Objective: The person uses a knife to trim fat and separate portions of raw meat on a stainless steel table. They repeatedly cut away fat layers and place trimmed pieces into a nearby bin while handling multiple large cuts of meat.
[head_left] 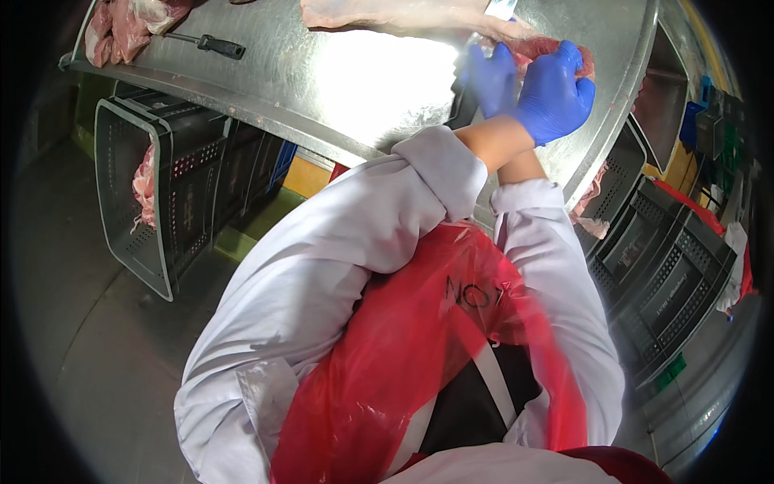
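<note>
My forearms cross, the left lying over the right. My left hand point(556, 98), in a blue glove, is closed on the reddish right end of a long pale slab of meat point(387, 16) at the far side of the metal table. Just left of it is my blue-gloved right hand point(493, 81), close to the meat's near edge. Motion smears its fingers, and I cannot make out what they hold. A dark blurred shape point(463, 101) shows beside that hand. Beyond the meat, part of a shiny blade point(501, 8) is cut off by the top edge.
On the metal table point(266, 85), a black-handled tool point(219, 46) with a thin metal shaft lies near more meat point(129, 32) at far left. Below the left edge stands a black crate point(165, 161) with meat inside. Black crates point(661, 266) stand at right, beside hanging meat trimmings point(592, 222).
</note>
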Motion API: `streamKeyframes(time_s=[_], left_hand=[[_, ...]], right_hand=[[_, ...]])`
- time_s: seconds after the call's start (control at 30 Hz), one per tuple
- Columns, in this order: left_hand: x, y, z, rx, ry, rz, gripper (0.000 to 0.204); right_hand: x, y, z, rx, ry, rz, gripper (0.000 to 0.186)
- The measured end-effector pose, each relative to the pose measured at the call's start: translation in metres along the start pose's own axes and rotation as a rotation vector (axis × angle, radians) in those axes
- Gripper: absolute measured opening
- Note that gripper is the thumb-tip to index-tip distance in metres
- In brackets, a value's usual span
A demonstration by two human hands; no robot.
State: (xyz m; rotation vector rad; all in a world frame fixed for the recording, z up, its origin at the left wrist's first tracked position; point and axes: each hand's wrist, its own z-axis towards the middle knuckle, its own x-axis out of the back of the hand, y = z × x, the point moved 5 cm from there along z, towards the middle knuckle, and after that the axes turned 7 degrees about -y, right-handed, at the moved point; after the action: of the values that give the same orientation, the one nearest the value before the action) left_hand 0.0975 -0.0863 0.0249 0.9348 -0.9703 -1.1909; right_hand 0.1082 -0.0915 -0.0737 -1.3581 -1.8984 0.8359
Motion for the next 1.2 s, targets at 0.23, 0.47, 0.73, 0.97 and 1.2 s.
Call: streamKeyframes(time_s=[0.23,0.47,0.73,0.97,1.2], left_hand=[[0.019,0.021,0.011,-0.024,0.027,-0.210,0.015],[0.046,0.050,0.026,-0.084,0.097,-0.365,0.014],[0.066,0.077,0.021,-0.094,0.054,-0.430,0.010],[0.068,0.096,0.011,-0.034,-0.132,-0.569,0.008],[0.089,0.117,0.017,-0.061,-0.045,-0.709,0.007]], right_hand=[[-0.036,0.027,-0.005,0.268,0.056,0.021,0.074],[-0.085,0.067,-0.013,0.536,0.054,-0.071,0.081],[-0.128,0.012,-0.032,0.239,-0.031,0.165,0.070],[-0.137,-0.026,0.046,0.173,-0.109,0.048,0.071],[-0.174,-0.010,0.039,0.221,-0.100,0.038,0.080]])
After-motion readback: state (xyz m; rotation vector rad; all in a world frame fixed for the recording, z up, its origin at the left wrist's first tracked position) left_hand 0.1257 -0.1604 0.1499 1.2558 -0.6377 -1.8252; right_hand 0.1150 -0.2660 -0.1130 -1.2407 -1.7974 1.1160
